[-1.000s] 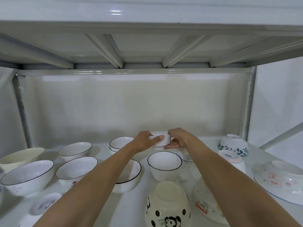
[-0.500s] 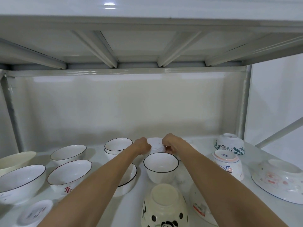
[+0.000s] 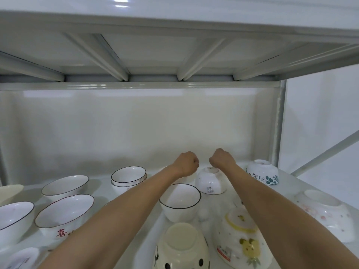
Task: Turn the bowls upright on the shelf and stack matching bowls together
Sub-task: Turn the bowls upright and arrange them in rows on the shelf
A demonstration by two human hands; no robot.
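White metal shelf (image 3: 287, 183) with a pale back wall and the ribbed underside of the next tier overhead. Landmark: upright black-rimmed bowl (image 3: 179, 201) at centre. Left hand (image 3: 186, 164) and right hand (image 3: 221, 161) both hover behind it, above the shelf, fingers curled into fists, nothing gripped, a small gap between them. Just behind-right of the landmark and under the right hand sits a small white bowl (image 3: 210, 180), upside down, with a tiny print on its side; not touched by either hand. Behind the landmark, under the left wrist, part of another white bowl shows, mostly hidden by the arm. Left of the landmark: two nested black-rimmed bowls (image 3: 128, 176), upright. Further left: a wide upright bowl (image 3: 65, 186), a bowl with red characters (image 3: 64, 215), another black-rimmed bowl (image 3: 13, 220) at the frame edge. In front of the landmark: an inverted panda bowl (image 3: 181, 247); front-right, an inverted yellow-print bowl (image 3: 240, 241), partly hidden by the right forearm. Far right: an inverted floral bowl (image 3: 262, 172) near the shelf post and an inverted pink-print bowl (image 3: 326, 214). Both forearms cross the front of the shelf and block the view of what lies under them.
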